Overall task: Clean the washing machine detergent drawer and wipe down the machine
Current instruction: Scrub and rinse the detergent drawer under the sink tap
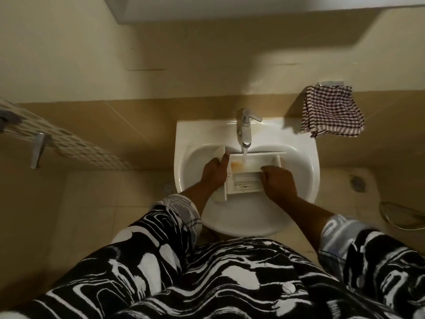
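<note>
1. Beige-tiled bathroom: white sink (184, 139) holds the detergent drawer (249, 178).
2. Left hand (215, 172) grips the drawer's left end; right hand (279, 180) clamps its right side.
3. Beyond, tap (245, 127) water hits the stained compartment.
4. Checked cloth (332, 111) hangs farther right.

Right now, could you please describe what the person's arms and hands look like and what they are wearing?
Both the left hand and right hand are bare, without gloves or visible jewellery. The forearms are uncovered; black-and-white swirl-patterned sleeves are pushed up toward the elbows.
</note>
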